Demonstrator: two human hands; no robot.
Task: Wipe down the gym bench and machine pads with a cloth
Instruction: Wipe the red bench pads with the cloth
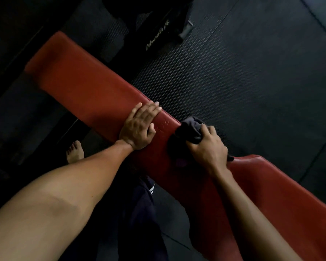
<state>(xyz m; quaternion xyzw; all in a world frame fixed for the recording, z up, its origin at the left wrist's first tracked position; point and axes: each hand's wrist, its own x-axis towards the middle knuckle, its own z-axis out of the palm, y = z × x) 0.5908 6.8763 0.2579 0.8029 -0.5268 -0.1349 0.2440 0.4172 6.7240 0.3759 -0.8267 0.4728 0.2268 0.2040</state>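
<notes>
Red bench pad (87,87): L hand (139,127) flat on it; R hand (207,146) grips bunched dark cloth (188,129).

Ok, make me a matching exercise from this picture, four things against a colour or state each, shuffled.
Things:
1 left hand
2 right hand
3 bench pad
4 floor mat

Colour or state:
A red
B grips the dark cloth
C black, dimpled
D rests flat on the bench pad

Pairs: 1-D, 2-B, 3-A, 4-C
</notes>
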